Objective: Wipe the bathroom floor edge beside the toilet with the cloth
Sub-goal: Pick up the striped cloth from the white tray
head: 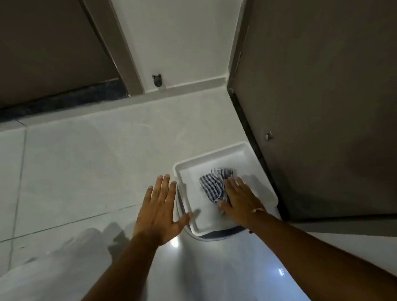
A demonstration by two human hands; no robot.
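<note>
In the white tray point(219, 157), R hand point(241, 202) grip flat, open, pressing on striped cloth point(214, 184); L hand point(158, 211) open, empty.

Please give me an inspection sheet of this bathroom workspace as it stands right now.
Surface: pale tiled floor with grey grout lines, glossy; a light reflection shows near the bottom.
Job's things: striped cloth, crumpled, lying on a white tray-like rectangular surface with a raised rim.
Clutter: nothing seen.
Grippers: right hand pressed flat on the cloth; left hand open, fingers spread, thumb at the white surface's left rim, holding nothing.
Cables: nothing seen.
Surroundings: dark door to the right with a small metal stud; white wall ahead with a small dark fitting near its base; the toilet cannot be told with certainty.
</note>
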